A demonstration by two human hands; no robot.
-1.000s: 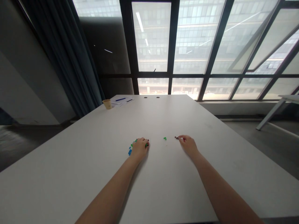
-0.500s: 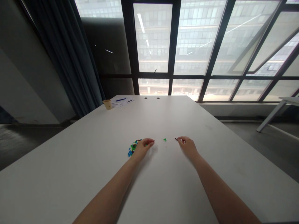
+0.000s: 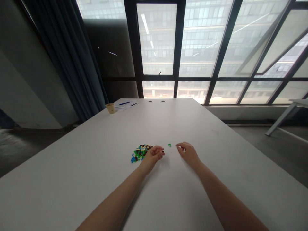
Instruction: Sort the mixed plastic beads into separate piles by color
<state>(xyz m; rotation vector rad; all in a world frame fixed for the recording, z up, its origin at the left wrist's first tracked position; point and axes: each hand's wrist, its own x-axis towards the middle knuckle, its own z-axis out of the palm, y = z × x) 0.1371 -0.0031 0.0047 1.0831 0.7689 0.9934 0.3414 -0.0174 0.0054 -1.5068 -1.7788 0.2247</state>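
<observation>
on the table [image 3: 163,122], a bright pile [image 3: 139,154]
the left hand [image 3: 154,154] pinches a dark bit [image 3: 163,152]; can't tell if the right hand [image 3: 189,152], near a green bit [image 3: 169,145], grips anything.

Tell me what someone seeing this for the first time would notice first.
Probably the bright pile of small blue, green, brown and cream pieces on the big white table, beside the left hand. Next, the right hand, near a few green bits. Behind the table, tall dark-framed windows fill much of the view.
</observation>
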